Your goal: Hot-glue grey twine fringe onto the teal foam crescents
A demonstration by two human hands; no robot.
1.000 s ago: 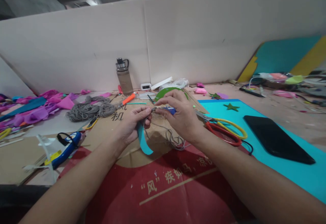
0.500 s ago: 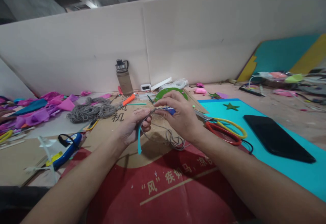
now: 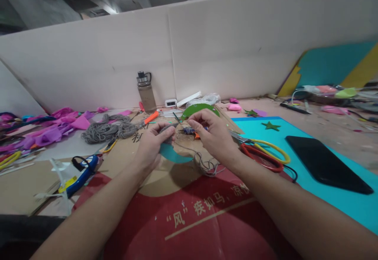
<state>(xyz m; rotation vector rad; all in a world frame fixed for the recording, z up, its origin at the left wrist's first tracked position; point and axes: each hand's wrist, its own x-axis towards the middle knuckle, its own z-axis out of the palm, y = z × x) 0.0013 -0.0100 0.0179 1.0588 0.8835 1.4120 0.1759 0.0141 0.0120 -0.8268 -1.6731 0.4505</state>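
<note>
Bench cluttered; scissors nr R hand, btl nr wall.

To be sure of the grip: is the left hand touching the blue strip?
Touching: the head view shows the left hand closed on the blue strip, whose free end sticks out.

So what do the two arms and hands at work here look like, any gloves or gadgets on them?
They are a person's own: the left hand and right hand show no gloves or rings. Both forearms are bare as far as they show, with no sleeve, watch, bracelet, cable or clear marking visible.
</note>
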